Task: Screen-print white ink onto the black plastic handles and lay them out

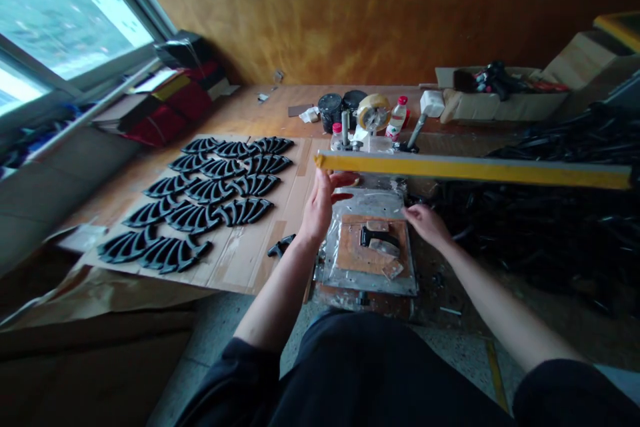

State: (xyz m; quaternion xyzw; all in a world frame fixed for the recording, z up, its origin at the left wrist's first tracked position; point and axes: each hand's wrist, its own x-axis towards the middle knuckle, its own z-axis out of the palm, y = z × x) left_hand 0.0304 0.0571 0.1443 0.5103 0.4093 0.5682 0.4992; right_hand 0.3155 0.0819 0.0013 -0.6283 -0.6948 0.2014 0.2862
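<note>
My left hand (320, 205) is raised beside the left end of a long yellow-and-grey bar (470, 168), its fingers apart and pointing right beneath it. The thumb side seems to touch the bar's end; a firm hold is not visible. My right hand (425, 221) is closed in a pinch at the right edge of a metal plate (333, 273), near some dark pieces; what it pinches cannot be made out. Between the hands, a brown board (350, 255) lies on the plate. A black curved part (381, 238) rests on it, beside a small clear piece (393, 269).
Rows of black curved parts (200, 190) cover a cardboard sheet (235, 260) at left. Behind the bar stand black tubs (330, 112), a tape roll (374, 113) and a red-capped bottle (397, 119). A dark heap (525, 227) of parts lies right, below an open carton (505, 107).
</note>
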